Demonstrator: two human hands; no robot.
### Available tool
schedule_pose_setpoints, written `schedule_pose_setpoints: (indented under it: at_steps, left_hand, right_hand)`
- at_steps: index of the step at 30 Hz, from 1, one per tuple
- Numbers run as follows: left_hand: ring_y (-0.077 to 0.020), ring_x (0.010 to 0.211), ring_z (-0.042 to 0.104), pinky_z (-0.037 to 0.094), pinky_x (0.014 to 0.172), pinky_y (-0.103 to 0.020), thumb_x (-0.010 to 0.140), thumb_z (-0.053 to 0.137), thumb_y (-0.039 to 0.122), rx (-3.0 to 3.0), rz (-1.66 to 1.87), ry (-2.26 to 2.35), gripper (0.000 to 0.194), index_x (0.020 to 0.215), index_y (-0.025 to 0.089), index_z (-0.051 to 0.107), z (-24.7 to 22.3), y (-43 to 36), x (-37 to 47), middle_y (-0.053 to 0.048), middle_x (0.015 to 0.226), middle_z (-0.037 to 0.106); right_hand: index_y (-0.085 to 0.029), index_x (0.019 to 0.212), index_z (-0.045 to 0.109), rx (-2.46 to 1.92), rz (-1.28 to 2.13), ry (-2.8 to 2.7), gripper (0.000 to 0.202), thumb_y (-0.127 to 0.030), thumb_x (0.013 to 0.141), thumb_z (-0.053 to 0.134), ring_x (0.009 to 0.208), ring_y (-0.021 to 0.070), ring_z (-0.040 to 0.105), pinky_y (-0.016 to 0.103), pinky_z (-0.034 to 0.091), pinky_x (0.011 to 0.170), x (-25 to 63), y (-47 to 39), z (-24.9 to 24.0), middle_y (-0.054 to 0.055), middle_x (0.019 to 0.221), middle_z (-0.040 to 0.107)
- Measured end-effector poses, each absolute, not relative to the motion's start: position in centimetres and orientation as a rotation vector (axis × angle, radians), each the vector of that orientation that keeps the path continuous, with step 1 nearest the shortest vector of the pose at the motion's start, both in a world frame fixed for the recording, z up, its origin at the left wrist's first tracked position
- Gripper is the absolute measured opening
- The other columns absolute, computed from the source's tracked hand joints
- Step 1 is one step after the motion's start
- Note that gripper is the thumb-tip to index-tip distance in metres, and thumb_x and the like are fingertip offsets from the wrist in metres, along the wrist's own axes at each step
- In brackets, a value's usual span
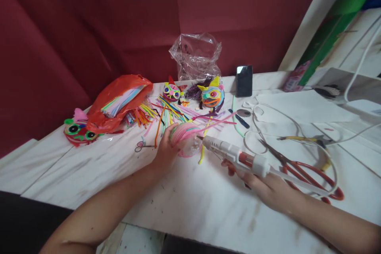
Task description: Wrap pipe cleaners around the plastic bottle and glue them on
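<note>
My left hand [167, 146] grips a round clear ball [188, 137] partly wrapped in pink pipe cleaners, with some pale green among them. A loose pink pipe cleaner [222, 120] sticks out from the ball to the upper right. In my right hand [253, 180] is a white glue gun [228, 151], its fingers closed round the handle. The gun's nozzle points left and is at the ball's uncovered right side; whether it touches cannot be made out. A glue stick [297, 180] protrudes from the gun's rear.
Large red-handled scissors [300, 168], pliers [323, 154] and white cables lie at the right. Behind the ball are scattered pipe cleaners, two decorated animal heads [212, 93] and a phone [244, 81]. A red bag [119, 103], another animal head [77, 129] and small scissors [143, 146] are at the left.
</note>
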State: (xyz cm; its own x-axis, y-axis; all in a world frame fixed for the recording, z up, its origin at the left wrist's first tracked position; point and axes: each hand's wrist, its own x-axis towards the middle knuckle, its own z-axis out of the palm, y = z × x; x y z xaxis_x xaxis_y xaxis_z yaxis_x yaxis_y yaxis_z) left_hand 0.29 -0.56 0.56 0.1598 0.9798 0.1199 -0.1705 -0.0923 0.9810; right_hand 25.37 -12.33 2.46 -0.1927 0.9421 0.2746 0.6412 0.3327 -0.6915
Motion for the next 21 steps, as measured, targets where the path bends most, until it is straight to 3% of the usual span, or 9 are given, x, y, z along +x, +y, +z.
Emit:
schedule_pose_setpoints:
  at_steps: [10,21]
  left_hand:
    - [-0.0282,0.12,0.052,0.04,0.102,-0.037,0.06,0.08,0.023,1.435,1.317,0.956,0.062,0.119,0.028,0.059,0.9,-1.5,0.6,-0.004,0.124,0.06]
    - [-0.0276,0.125,0.048,0.04,0.103,-0.036,0.056,0.081,0.018,1.351,1.311,0.955,0.067,0.118,0.031,0.06,1.0,-1.6,0.7,-0.002,0.126,0.058]
  right_hand:
    - [-0.022,0.096,0.065,-1.212,0.751,-1.9,0.033,-0.044,0.092,0.04,0.073,0.0184,0.066,0.027,0.057,0.064,24.8,-12.6,2.2,0.006,0.083,0.068]
    - [-0.022,0.098,0.066,-1.279,0.709,-1.919,0.038,-0.047,0.093,0.038,0.084,0.022,0.068,0.032,0.058,0.075,25.2,-12.6,1.9,0.008,0.087,0.07]
